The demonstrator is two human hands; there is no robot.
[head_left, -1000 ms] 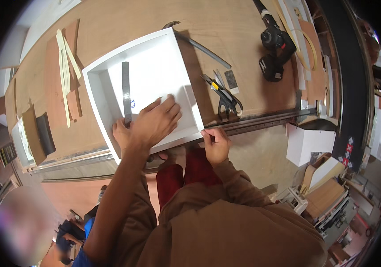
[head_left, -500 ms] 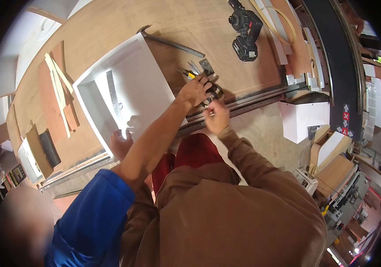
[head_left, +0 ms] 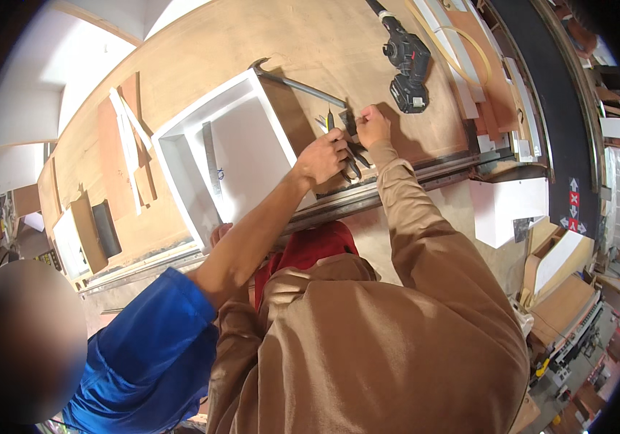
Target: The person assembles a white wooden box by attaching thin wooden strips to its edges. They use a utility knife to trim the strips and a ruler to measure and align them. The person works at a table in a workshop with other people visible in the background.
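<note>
Co-worker's hand (head_left: 322,155) moved off drawer (head_left: 245,145) onto pliers (head_left: 351,158); our rt hand (head_left: 373,124) clenched beside, lt hand (head_left: 217,233) grip can't tell. Pliers stiff, heavyish: take by handles.

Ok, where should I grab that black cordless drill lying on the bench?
Grip the cordless drill by the narrow handle between motor body and battery block, coming from above: it lies on its side on the bench, handle exposed.

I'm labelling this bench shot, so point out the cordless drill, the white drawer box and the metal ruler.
cordless drill (head_left: 405,64): head view, on its black body.
white drawer box (head_left: 248,148): head view, on its bare floor.
metal ruler (head_left: 211,160): head view, mid-length of the strip.
</note>
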